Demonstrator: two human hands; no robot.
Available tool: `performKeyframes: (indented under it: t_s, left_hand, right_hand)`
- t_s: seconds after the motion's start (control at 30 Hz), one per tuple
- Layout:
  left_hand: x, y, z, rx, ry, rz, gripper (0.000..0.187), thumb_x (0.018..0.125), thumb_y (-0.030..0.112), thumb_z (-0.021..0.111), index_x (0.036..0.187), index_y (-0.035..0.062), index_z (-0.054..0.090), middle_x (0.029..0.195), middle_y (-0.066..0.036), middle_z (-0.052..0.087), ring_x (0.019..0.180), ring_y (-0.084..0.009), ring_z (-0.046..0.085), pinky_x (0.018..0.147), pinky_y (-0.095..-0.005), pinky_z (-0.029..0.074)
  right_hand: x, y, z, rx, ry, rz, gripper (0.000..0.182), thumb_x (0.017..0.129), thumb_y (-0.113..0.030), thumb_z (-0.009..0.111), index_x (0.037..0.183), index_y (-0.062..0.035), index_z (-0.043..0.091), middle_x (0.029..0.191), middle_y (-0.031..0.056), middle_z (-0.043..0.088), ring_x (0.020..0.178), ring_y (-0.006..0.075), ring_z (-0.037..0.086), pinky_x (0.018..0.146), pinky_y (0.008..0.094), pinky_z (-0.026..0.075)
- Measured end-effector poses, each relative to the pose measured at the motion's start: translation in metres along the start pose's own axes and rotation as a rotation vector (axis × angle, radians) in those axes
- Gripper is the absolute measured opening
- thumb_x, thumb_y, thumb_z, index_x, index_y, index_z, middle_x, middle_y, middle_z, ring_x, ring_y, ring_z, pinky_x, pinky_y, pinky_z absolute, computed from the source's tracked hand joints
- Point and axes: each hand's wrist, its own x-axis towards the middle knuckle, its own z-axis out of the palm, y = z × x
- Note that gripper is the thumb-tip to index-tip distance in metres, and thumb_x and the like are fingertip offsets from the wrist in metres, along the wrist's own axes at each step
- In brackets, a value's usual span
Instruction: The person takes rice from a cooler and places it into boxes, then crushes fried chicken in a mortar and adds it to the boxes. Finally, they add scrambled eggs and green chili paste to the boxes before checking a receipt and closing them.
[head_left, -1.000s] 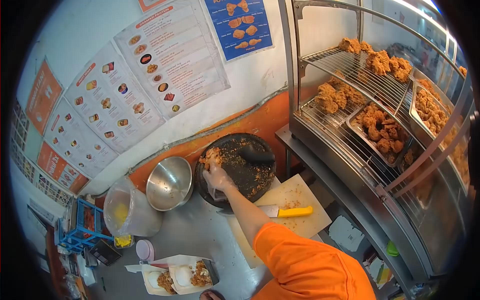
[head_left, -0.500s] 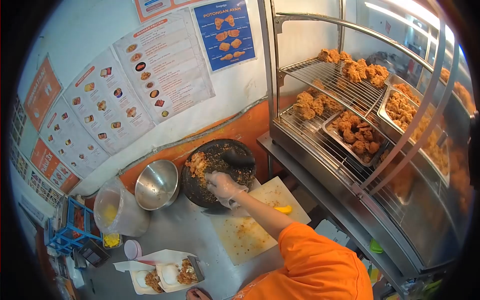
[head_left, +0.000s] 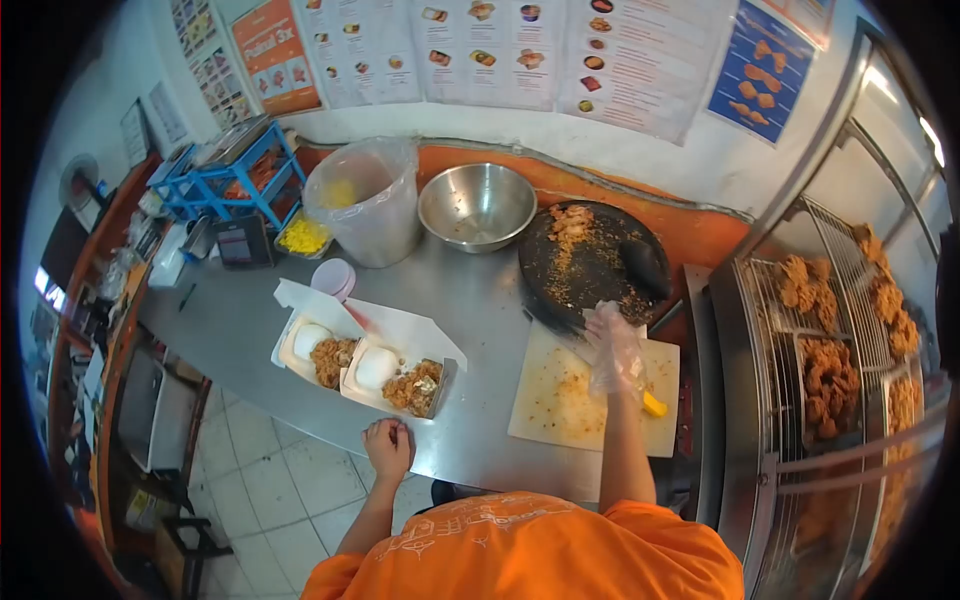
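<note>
Head view: boxes [head_left: 372, 400] hold rice [head_left: 375, 368] and chicken [head_left: 411, 391]; left hand [head_left: 388, 449] curled, right hand [head_left: 614, 350] partly open, holds unclear.

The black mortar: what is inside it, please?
The mortar holds a dark pestle, fried chicken pieces and scattered crumbs. Its surface under the pestle and chicken is covered.

The right hand [head_left: 615, 350] hides part of the knife [head_left: 654, 404]; the left hand's [head_left: 388, 447] palm is hidden; the top edge crops the menus [head_left: 490, 60], their fine print unreadable; the bottom edge cuts the shirt [head_left: 530, 555].
</note>
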Motion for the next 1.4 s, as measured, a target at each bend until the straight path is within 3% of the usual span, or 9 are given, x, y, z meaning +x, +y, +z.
performKeyframes:
  t_s: [0.17,0.23,0.47,0.5,0.67,0.83,1.1,1.17,1.4]
  left_hand:
    - [-0.005,-0.022,0.012,-0.144,0.015,0.049,0.009,0.079,0.016,0.061,0.077,0.0073,0.058,0.073,-0.007,0.058,0.077,-0.0274,0.054,0.08,-0.0411,0.036]
    - [-0.003,-0.025,0.011,-0.172,-0.057,-0.01,0.01,0.081,0.017,0.059,0.079,0.0068,0.057,0.077,-0.008,0.058,0.08,-0.0277,0.053,0.083,-0.0417,0.035]
    - [-0.005,-0.026,0.013,-0.106,-0.12,0.125,0.012,0.085,0.017,0.056,0.081,0.0055,0.057,0.08,-0.007,0.058,0.083,-0.0267,0.053,0.086,-0.0408,0.034]
    - [-0.005,-0.028,0.016,-0.076,-0.097,0.147,0.012,0.085,0.017,0.056,0.081,0.0057,0.057,0.079,-0.007,0.058,0.083,-0.0266,0.053,0.086,-0.0407,0.034]
    - [-0.003,-0.021,0.007,-0.074,-0.165,0.165,0.02,0.086,0.02,0.054,0.086,0.0009,0.061,0.083,-0.014,0.061,0.082,-0.032,0.057,0.08,-0.0429,0.041]
    - [-0.003,-0.007,-0.004,-0.007,-0.192,0.106,0.031,0.088,0.024,0.053,0.097,-0.0034,0.064,0.092,-0.021,0.065,0.083,-0.0381,0.061,0.076,-0.0463,0.047]
    - [-0.007,-0.007,0.01,-0.035,0.097,0.274,0.029,0.086,0.025,0.056,0.097,-0.001,0.065,0.092,-0.021,0.065,0.086,-0.0376,0.061,0.077,-0.045,0.048]
    - [-0.007,-0.017,0.017,0.028,-0.013,0.086,0.014,0.086,0.017,0.055,0.081,0.0042,0.056,0.078,-0.01,0.057,0.083,-0.028,0.053,0.083,-0.0401,0.036]
    - [-0.008,-0.017,0.014,-0.067,-0.031,0.05,0.015,0.081,0.017,0.062,0.079,0.0035,0.055,0.075,-0.009,0.053,0.078,-0.0277,0.049,0.077,-0.0405,0.039]
  right_hand:
    - [-0.052,-0.014,-0.036,-0.462,0.42,-0.116,0.039,0.091,-0.037,0.058,0.105,-0.0009,0.064,0.089,0.0069,0.064,0.081,0.0129,0.061,0.076,0.0275,0.049]
    - [-0.076,-0.048,-0.06,-0.25,0.569,-0.275,0.031,0.092,-0.031,0.058,0.099,-0.0019,0.066,0.084,0.0044,0.063,0.079,0.0113,0.06,0.073,0.0254,0.049]
    - [-0.222,-0.202,-0.118,-0.9,1.287,-1.121,0.006,0.083,-0.009,0.055,0.08,-0.0041,0.057,0.071,0.0096,0.055,0.068,0.0169,0.053,0.067,0.0287,0.043]
    - [-0.245,-0.224,-0.127,-0.9,1.251,-0.832,0.005,0.082,-0.007,0.054,0.079,-0.0035,0.053,0.071,0.0115,0.051,0.067,0.018,0.053,0.066,0.03,0.043]
    - [-0.255,-0.271,-0.205,-0.535,1.218,-1.048,0.022,0.089,-0.021,0.056,0.106,-0.0082,0.063,0.083,0.0054,0.062,0.076,0.0161,0.058,0.072,0.0268,0.045]
    - [-0.288,-0.312,-0.168,-0.703,1.131,-0.36,0.044,0.086,-0.034,0.063,0.121,-0.0074,0.06,0.111,0.009,0.065,0.099,0.0168,0.06,0.085,0.027,0.045]
    - [-0.273,-0.3,-0.206,-0.662,1.062,-0.481,0.042,0.086,-0.037,0.063,0.12,-0.0127,0.063,0.109,0.0121,0.063,0.1,0.0212,0.06,0.084,0.0323,0.045]
    - [-0.262,-0.298,-0.213,-0.62,1.023,-0.48,0.039,0.087,-0.037,0.062,0.118,-0.014,0.065,0.102,0.0108,0.064,0.094,0.0198,0.06,0.081,0.0317,0.045]
    - [-0.184,-0.303,-0.229,-0.565,0.792,-0.57,0.033,0.083,-0.029,0.06,0.112,-0.0126,0.065,0.084,0.0053,0.063,0.078,0.0122,0.056,0.073,0.0277,0.045]
